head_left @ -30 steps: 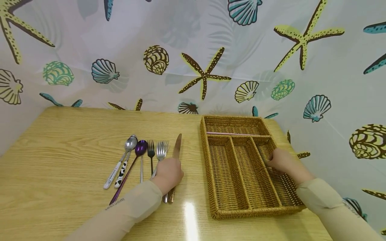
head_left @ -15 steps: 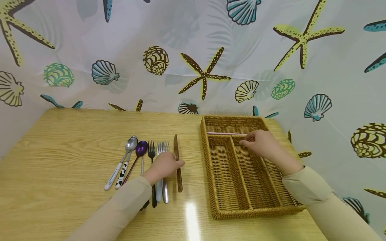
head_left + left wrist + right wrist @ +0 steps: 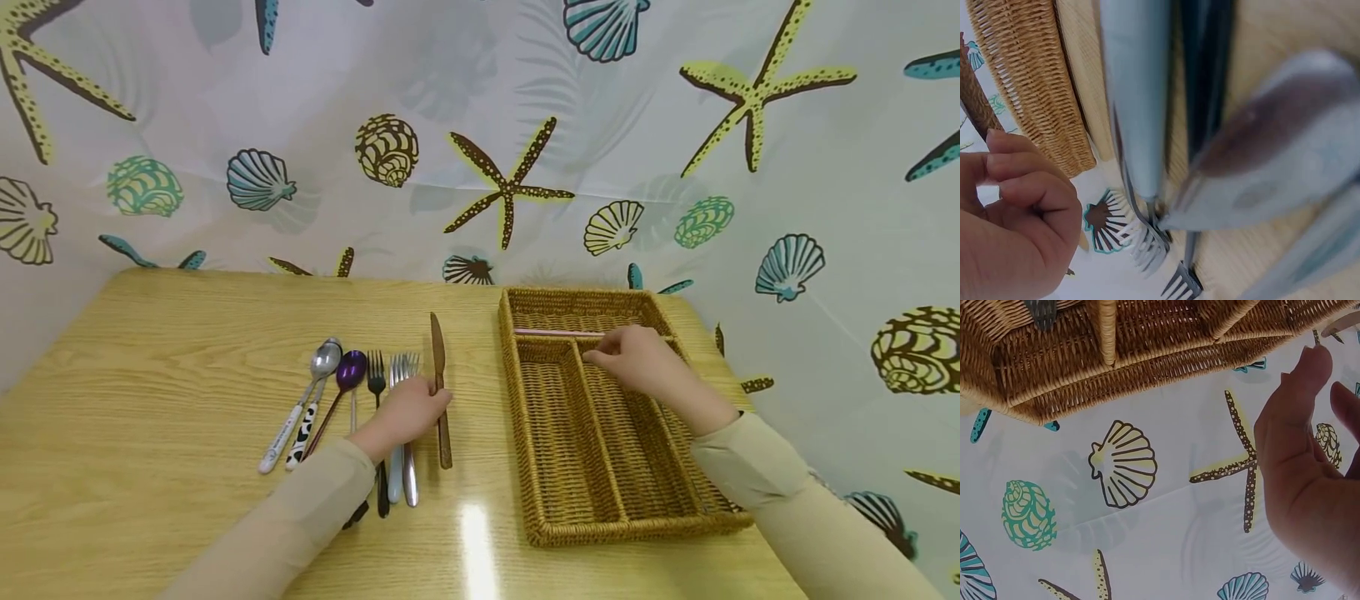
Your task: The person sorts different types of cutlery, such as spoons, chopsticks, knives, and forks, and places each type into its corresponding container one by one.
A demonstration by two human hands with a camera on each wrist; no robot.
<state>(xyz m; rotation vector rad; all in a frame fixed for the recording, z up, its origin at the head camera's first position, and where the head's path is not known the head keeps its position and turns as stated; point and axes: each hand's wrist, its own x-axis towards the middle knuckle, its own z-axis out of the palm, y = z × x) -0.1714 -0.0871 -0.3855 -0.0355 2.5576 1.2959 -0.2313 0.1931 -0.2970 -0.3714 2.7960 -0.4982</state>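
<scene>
Lying on the wooden table (image 3: 150, 392), the brown-handled knife (image 3: 440, 392) points toward twelve o'clock, blade away from the person, just left of the wicker cutlery tray (image 3: 525, 433). The left hand (image 3: 408, 412) rests at the knife's nine o'clock side, fingers curled with their tips against the handle; whether it truly grips the knife cannot be told. At that hand's nine o'clock lie the forks (image 3: 390, 375), a purple spoon (image 3: 349, 371) and two spoons with patterned handles (image 3: 315, 392), all in a row. Over the tray, at the knife's three o'clock, the right hand (image 3: 637, 362) hovers above the middle compartment, fingers loosely bent and holding nothing. A pink stick (image 3: 558, 332) lies in the tray's far crosswise compartment. A seashell-printed curtain (image 3: 480, 125) hangs behind the table.
</scene>
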